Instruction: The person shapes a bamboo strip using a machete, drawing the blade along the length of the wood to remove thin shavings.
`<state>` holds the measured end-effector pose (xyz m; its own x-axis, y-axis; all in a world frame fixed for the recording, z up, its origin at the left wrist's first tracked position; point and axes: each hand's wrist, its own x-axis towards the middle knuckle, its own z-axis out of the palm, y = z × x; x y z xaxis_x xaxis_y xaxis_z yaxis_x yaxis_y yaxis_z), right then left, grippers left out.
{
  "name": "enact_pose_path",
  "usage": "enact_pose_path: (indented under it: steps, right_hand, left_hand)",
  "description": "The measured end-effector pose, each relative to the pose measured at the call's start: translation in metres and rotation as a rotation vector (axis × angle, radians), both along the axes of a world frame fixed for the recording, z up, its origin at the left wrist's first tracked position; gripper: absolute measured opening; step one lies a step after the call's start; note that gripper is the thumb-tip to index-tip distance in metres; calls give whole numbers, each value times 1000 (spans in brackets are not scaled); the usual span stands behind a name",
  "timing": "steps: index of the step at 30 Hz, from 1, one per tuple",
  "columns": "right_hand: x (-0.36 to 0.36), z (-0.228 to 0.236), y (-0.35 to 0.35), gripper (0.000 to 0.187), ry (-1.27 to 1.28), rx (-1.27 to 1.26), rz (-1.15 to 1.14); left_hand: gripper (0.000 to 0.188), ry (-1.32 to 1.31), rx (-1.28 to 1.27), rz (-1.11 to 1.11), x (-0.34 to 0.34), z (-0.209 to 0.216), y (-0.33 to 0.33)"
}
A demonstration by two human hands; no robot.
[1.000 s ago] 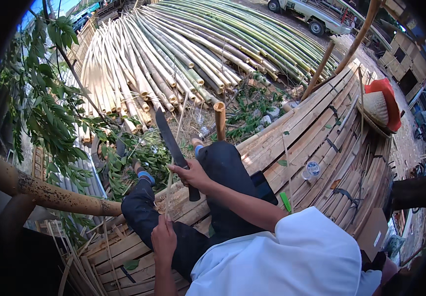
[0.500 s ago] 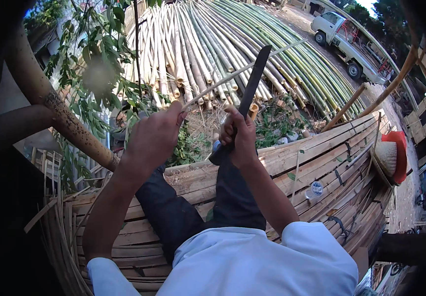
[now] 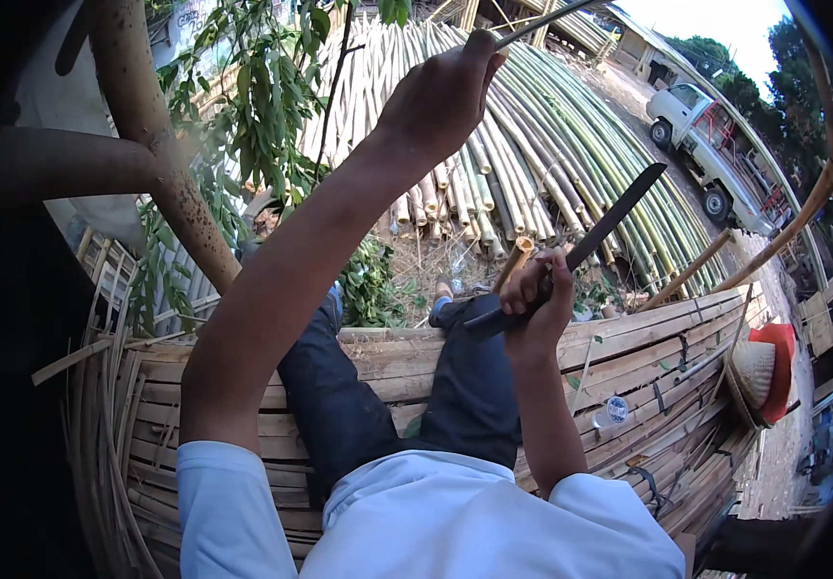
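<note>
My left hand (image 3: 441,96) is raised high and far out, closed on the end of a thin bamboo strip (image 3: 544,21) that runs up and right past the top of the view. Lower and to the right, my right hand (image 3: 540,307) grips the handle of a dark-bladed machete (image 3: 619,212). Its blade tilts up to the right, and the handle's butt sticks out to the left of my fist. Blade and strip are apart.
Below me is a bench of split bamboo slats (image 3: 199,391). A plastic cup (image 3: 611,413) and a straw hat with red (image 3: 759,376) lie to the right. Cut bamboo poles (image 3: 571,174) are piled ahead, a white pickup truck (image 3: 716,145) beyond. A thick post (image 3: 161,145) stands left.
My left hand has swung up and to the right with the strip. My right hand has moved right and slightly down, the machete now leaning further right and clear of the strip.
</note>
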<state>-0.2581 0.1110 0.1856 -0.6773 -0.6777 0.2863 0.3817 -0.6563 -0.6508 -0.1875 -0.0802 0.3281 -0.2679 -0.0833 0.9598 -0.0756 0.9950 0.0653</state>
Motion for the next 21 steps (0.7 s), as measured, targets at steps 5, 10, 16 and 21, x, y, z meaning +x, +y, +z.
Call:
enact_pose_path:
  steps: [5,10,16,21]
  right_hand:
    - [7,-4,-6,21,-20,73,54]
    - [18,-20,-18,22,1,255,175]
    - [28,-56,-39,24,8,463,326]
    - [30,-75,-64,28,-10,509,340]
  left_hand:
    - [11,110,167,-7,-25,-16,-14]
    - [20,254,325,132,-23,-69,-34]
    - [33,110,788,203,15,-132,-44]
    - [25,161,814,193,36,-185,-43]
